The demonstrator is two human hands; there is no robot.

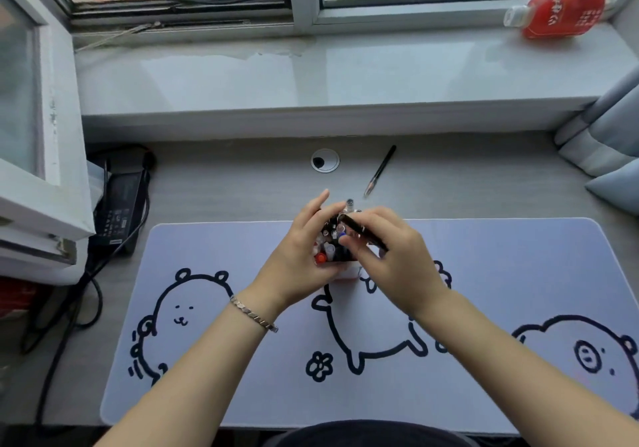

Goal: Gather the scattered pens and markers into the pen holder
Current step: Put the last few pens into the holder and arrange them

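Observation:
The pen holder (347,272) stands at the far middle of the desk mat, mostly hidden by both hands; several pens and markers (328,248) stick up out of it. My left hand (304,256) is wrapped around its left side. My right hand (390,256) grips a dark pen (356,229), held tilted over the holder's mouth with its tip among the other pens. One black pen (380,171) lies loose on the grey desk beyond the mat, to the right of the holder.
A lilac desk mat (242,360) with cartoon animals covers the near desk. A round cable grommet (325,160) sits behind the holder. A black power brick and cables (121,201) lie at the left. A red bottle (560,13) lies on the windowsill.

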